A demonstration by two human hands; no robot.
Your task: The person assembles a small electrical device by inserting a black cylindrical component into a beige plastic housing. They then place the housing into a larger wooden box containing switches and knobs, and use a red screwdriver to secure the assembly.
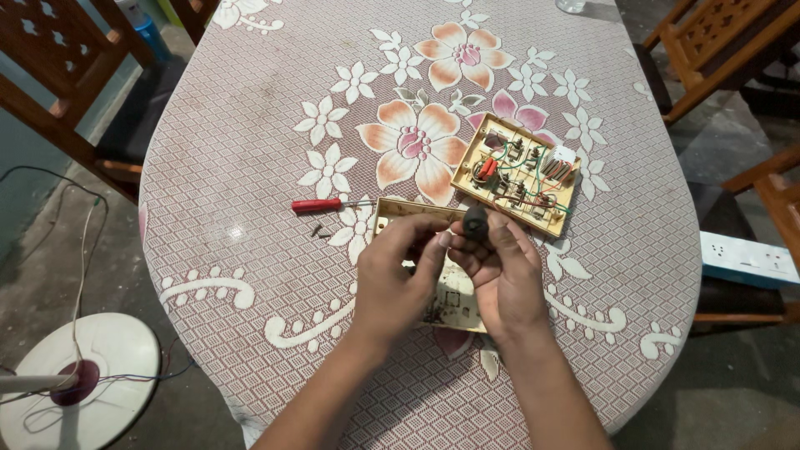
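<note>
While our right hand (500,275) grips a dark round knob (476,223), our left hand (398,271) pinches at it. Beyond them lies the opened wired switchboard (518,173); its plate (454,300) beneath, screws (319,232) out beside a red screwdriver (321,204).

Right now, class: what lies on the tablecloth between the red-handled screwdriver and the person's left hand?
In the head view, a few small dark screws lie loose on the cloth between the red-handled screwdriver and the left hand; otherwise only flowered tablecloth.
</note>
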